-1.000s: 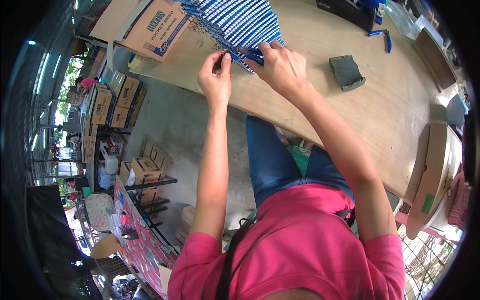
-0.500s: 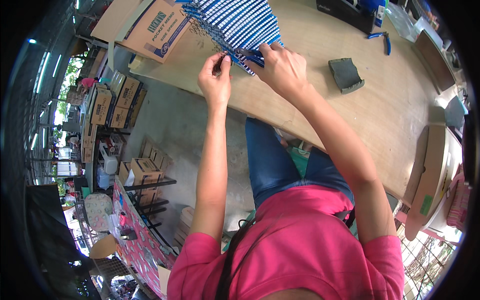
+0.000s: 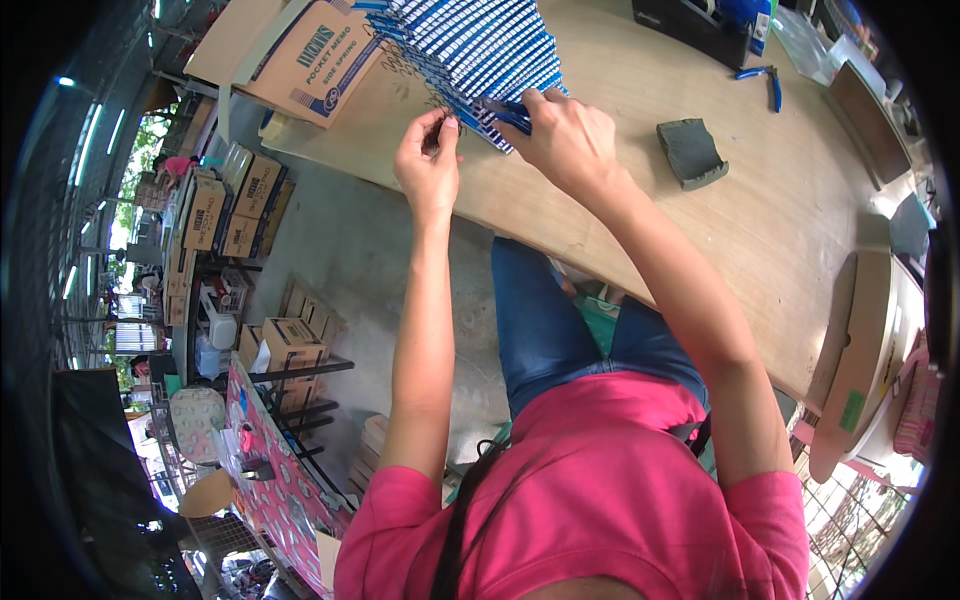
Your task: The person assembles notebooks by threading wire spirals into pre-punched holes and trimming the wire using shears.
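Observation:
A fanned stack of blue-and-white memo pads (image 3: 485,50) lies at the table's far edge, with dark wire coils (image 3: 405,60) sticking out along its left side. My left hand (image 3: 428,165) is closed at the stack's near left corner, pinching a bunch of dark thin wire coils (image 3: 433,135). Blue-handled pliers (image 3: 512,115) are in my right hand (image 3: 568,138), their jaws pointing left at the pads' spiral edge. My right fingers wrap the handles and partly hide them. Whether the jaws grip a wire is too small to tell.
The wooden table (image 3: 610,210) also bears a dark grey foam-like block (image 3: 692,153), a second blue-handled tool (image 3: 765,80) and a black holder (image 3: 690,30). An open cardboard box (image 3: 310,65) stands left of the pads. Boxes (image 3: 290,345) sit on the floor at left.
My left hand has shifted very slightly left and downward, a little away from the pads' corner. The pliers stay in my right hand, which has barely moved.

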`<act>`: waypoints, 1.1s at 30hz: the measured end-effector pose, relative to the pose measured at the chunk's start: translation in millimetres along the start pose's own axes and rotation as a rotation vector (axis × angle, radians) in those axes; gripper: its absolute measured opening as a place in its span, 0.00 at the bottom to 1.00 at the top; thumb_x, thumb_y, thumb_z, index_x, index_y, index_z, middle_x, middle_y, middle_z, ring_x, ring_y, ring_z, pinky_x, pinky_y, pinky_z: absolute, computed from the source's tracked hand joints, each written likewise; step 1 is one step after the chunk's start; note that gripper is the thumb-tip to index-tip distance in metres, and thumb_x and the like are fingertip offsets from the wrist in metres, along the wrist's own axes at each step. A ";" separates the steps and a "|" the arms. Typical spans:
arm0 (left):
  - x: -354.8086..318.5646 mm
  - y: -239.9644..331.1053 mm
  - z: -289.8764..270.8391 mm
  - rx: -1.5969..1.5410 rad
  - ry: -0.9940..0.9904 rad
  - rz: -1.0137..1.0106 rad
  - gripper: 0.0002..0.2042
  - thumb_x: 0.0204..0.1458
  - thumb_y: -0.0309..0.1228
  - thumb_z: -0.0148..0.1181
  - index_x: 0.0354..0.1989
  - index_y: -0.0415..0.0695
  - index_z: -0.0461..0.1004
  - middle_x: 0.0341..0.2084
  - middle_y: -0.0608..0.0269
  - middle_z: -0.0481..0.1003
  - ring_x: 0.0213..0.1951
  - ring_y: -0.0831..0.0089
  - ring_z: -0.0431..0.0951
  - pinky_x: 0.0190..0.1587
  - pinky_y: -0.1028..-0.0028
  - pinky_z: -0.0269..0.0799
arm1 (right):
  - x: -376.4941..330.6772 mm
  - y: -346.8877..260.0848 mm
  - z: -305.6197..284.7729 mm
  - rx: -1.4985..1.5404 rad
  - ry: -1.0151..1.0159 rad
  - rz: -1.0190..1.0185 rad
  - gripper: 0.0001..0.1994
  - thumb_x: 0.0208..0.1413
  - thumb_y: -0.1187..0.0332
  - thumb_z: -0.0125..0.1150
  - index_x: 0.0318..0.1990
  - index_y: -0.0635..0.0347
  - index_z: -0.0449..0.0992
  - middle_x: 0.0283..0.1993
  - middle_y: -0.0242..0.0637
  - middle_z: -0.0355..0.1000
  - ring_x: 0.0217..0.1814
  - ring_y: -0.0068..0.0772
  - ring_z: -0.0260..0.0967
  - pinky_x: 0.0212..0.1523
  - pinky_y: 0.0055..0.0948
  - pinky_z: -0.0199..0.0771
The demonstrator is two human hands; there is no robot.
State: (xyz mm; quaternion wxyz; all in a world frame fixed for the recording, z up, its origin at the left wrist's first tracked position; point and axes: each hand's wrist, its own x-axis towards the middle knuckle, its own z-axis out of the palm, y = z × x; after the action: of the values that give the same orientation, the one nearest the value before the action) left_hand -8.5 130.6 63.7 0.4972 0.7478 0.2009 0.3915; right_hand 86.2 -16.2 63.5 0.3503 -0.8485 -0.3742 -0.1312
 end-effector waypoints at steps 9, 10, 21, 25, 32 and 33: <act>4.0 2.5 7.1 -0.049 -0.104 0.127 0.14 0.58 0.27 0.63 0.49 0.35 0.72 0.32 0.65 0.77 0.26 0.85 0.71 0.23 0.82 0.67 | 2.6 -4.7 -2.3 -0.068 0.185 -0.075 0.25 0.50 0.47 0.66 0.39 0.64 0.77 0.39 0.46 0.75 0.39 0.49 0.77 0.36 0.51 0.76; 4.2 3.6 9.1 -0.054 -0.093 0.099 0.13 0.59 0.28 0.62 0.48 0.35 0.72 0.30 0.65 0.76 0.25 0.85 0.70 0.23 0.82 0.65 | 4.2 -3.3 -1.0 -0.050 0.156 -0.073 0.24 0.51 0.47 0.66 0.37 0.63 0.76 0.34 0.46 0.76 0.35 0.49 0.77 0.33 0.49 0.76; 8.4 -0.7 6.9 0.079 -0.018 0.163 0.08 0.62 0.29 0.58 0.42 0.37 0.74 0.28 0.66 0.75 0.23 0.85 0.68 0.21 0.82 0.63 | 6.2 -1.2 -3.5 0.008 0.039 -0.040 0.23 0.51 0.47 0.66 0.34 0.62 0.76 0.26 0.46 0.76 0.28 0.50 0.77 0.27 0.45 0.77; 9.4 2.2 9.0 0.060 -0.025 0.160 0.08 0.61 0.29 0.59 0.42 0.37 0.74 0.28 0.66 0.75 0.24 0.86 0.69 0.21 0.83 0.63 | 1.9 2.1 1.5 -0.094 0.221 -0.115 0.25 0.50 0.45 0.67 0.38 0.62 0.77 0.33 0.45 0.76 0.34 0.49 0.77 0.29 0.43 0.78; 9.6 2.6 7.9 0.073 -0.027 0.152 0.09 0.61 0.29 0.59 0.43 0.37 0.74 0.29 0.66 0.76 0.24 0.86 0.68 0.22 0.83 0.63 | 11.7 -5.1 -5.9 -0.066 -0.004 -0.053 0.26 0.50 0.44 0.67 0.39 0.62 0.77 0.35 0.44 0.76 0.35 0.47 0.78 0.29 0.43 0.77; 9.8 2.3 7.3 0.068 -0.027 0.149 0.09 0.61 0.30 0.59 0.43 0.37 0.74 0.29 0.66 0.76 0.24 0.86 0.68 0.22 0.83 0.63 | 13.7 -6.3 -8.6 -0.039 -0.105 -0.016 0.26 0.49 0.44 0.67 0.39 0.62 0.77 0.35 0.44 0.76 0.35 0.46 0.78 0.29 0.43 0.77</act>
State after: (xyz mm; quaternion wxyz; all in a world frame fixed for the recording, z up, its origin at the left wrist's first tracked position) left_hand 3.0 132.2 68.1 0.4435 0.7825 0.1510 0.4101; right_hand 91.4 -11.8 79.5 0.3125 -0.8579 -0.3962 -0.0967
